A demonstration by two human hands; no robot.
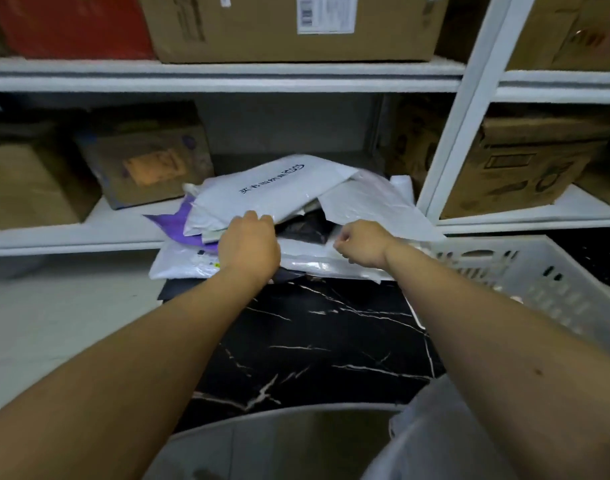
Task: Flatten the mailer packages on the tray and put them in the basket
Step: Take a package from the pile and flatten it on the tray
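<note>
The white mailer printed with dark lettering [272, 192] lay on top of a loose heap of mailers at the far end of the black marble-patterned tray [314, 334], spilling onto the edge of the white shelf [71, 233]. Under it sat a purple mailer [179, 223], a black one [307, 228] and a flat white one [296, 261]. Your left hand [250, 245] reached into the heap at the printed mailer's near edge, fingers curled under it; whether they truly gripped it I cannot tell. Your right hand [360, 244] was clenched, apparently pinching the edge of a white mailer, though the contact was hidden. You seemed to be at the picking-up step, with nothing flattened yet. Next, I judge, you needed to draw one mailer onto the bare tray, press it flat, then carry it to the white slatted basket [539, 282] just right of the tray.
</note>
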